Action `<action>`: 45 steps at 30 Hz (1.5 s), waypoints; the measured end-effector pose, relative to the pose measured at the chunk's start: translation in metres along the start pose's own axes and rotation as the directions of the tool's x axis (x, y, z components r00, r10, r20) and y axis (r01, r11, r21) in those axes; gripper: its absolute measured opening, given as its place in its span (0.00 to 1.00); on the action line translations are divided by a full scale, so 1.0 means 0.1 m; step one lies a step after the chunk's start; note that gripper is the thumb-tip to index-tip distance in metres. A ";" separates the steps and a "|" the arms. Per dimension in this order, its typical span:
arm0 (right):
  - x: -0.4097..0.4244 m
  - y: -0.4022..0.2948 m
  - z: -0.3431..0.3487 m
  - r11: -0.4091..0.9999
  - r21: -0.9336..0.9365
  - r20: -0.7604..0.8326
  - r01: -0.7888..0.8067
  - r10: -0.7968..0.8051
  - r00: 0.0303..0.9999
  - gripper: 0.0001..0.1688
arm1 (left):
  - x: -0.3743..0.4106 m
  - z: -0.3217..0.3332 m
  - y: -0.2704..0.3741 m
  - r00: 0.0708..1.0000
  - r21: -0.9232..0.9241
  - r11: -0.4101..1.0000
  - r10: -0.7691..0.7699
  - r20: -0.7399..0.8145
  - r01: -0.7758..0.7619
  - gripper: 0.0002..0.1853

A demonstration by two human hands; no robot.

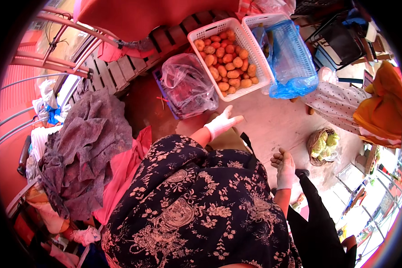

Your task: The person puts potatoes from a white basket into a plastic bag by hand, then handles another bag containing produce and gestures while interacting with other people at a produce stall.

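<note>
My left hand (222, 123), in a thin white glove, is held out with thumb and fingers apart and nothing in it. It is just below a white plastic crate (195, 42) of orange-red round produce (227, 58) and a clear plastic bag (187, 80) on a blue crate. My right hand (284, 167), gloved with the fingers half curled, is at my right side above the floor and holds nothing visible. A second white crate (259, 20) with a blue plastic bag (291, 60) over it stands against the first.
A wooden slatted pallet (124, 70) lies beyond the crates. Crumpled grey cloth (87, 147) is piled at left. On the right are a basket of green produce (325, 145), a person in a dotted skirt (338, 100) and a person in black trousers (316, 214).
</note>
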State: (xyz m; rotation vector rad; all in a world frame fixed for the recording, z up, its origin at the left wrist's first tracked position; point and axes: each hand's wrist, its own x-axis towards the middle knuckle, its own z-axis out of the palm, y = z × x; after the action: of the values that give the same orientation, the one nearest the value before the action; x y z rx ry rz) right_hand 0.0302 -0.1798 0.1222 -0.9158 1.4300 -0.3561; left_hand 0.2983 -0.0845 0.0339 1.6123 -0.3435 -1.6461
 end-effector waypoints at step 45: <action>-0.64 0.73 -0.94 0.656 0.684 -0.483 0.319 0.080 0.872 0.27 | 0.13 1.31 0.85 0.993 -0.260 0.964 0.080 0.086 -0.055 0.20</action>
State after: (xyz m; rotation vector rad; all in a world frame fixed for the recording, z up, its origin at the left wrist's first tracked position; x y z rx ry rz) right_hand -0.0908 -0.1192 0.1246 -0.2185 1.4505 -1.2609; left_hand 0.2068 -0.1915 0.1027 1.3177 -0.2194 -1.6457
